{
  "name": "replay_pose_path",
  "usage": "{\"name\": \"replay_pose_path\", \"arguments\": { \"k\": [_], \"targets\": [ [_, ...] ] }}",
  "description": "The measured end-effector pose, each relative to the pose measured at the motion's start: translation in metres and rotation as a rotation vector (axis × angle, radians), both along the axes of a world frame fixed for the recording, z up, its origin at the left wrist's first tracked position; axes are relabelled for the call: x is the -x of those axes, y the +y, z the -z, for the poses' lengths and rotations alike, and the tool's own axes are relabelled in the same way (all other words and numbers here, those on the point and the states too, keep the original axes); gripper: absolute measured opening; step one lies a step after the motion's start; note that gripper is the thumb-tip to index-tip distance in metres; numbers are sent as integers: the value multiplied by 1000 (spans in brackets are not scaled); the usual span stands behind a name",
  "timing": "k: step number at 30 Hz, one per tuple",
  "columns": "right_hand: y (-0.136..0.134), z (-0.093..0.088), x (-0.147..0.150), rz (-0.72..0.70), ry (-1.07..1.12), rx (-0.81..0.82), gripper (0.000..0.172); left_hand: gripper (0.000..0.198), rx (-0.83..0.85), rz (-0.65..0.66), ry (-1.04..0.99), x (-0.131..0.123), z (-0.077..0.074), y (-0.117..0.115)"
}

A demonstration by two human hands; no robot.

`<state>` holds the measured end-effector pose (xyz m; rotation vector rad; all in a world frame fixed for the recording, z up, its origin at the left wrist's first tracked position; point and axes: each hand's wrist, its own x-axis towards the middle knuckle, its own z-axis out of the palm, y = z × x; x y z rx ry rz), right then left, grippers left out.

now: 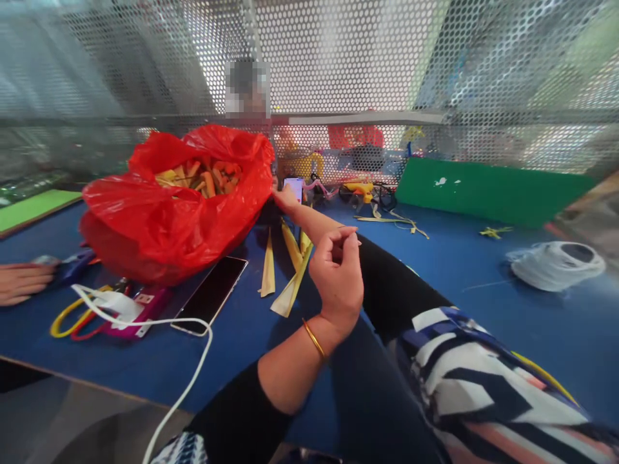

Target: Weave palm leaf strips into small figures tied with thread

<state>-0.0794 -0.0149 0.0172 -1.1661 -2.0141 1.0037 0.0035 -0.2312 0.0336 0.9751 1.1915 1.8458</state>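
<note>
My left hand (337, 274), with a gold bangle at its wrist, is raised over the blue table (309, 380). Its thumb and fingers are pinched together, and whatever lies between the tips is too small to name. My right arm crosses behind it. At its end, my right hand (289, 198) reaches forward to a phone with a lit screen (293, 187), fingers touching it. Whether the hand grips the phone is hard to see. Pale yellow folded strips (291, 293) lie just below, on the table.
A red plastic bag (174, 229) of orange and yellow pieces stands at left. A dark phone (211, 293), purple power strip (138, 312) and white cable lie near it. Another person's hand (24, 282) rests far left. At right are a green board (483, 190) and white cord coil (556, 265).
</note>
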Motion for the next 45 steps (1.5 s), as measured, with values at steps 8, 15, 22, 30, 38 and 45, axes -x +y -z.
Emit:
{"name": "replay_pose_path", "arguments": {
  "k": [8, 15, 22, 30, 38, 45],
  "targets": [
    [-36, -17, -44, 32, -470, -288, 31, 8, -51, 17, -76, 1, 1, 5],
    [-109, -77, -199, -46, -881, -240, 14, 22, 82, 60, -125, 5, 0, 13],
    [-286, -51, -335, 248, -1104, 122, 23, 9, 242, 295, -3, -5, 7, 7],
    [-341, -2, -334, 335, -1098, -9, 62, 5, 224, 432, 173, -14, 12, -3],
    [-280, 2, -317, 49, -584, -15, 48, 5, 221, 255, 139, 8, 5, 8],
    [-184, 0, -320, 482, -523, -17, 34, 4, 228, 286, 163, 9, 7, 10]
  ]
}}
